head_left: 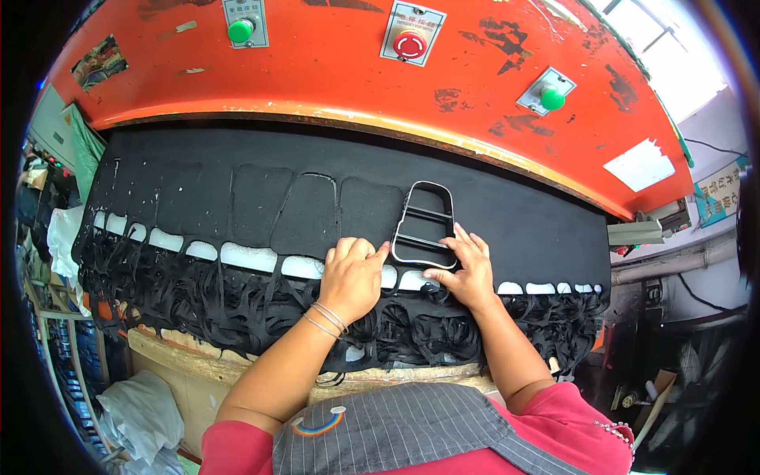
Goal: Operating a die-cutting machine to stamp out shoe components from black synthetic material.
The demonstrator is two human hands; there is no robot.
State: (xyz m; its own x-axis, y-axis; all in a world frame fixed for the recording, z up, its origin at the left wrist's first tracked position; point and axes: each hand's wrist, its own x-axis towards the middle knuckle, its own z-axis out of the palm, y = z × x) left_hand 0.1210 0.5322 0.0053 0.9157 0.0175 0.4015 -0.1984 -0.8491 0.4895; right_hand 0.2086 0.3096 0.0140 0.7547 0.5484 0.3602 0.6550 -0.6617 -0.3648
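Observation:
A black metal cutting die [424, 212], a rounded frame with two crossbars, stands on a wide black sheet [522, 214]. My right hand [469, 271] grips its near right corner, thumb along the near edge and fingers up the right side. At the die's left, my left hand [352, 273] rests at the sheet's near edge with its fingers curled; the digit nearest the die reaches its lower left side. Whatever lies under those curled fingers is hidden. Left of the die, cut outlines [305, 210] of similar shape show in the sheet.
Tangled black offcut strips [229, 297] hang along the near edge, with white patches between them. Behind the sheet rises an orange machine beam [317, 63] with a red emergency button [410, 44] and green buttons [240, 31]. A wooden edge [190, 352] runs below the strips.

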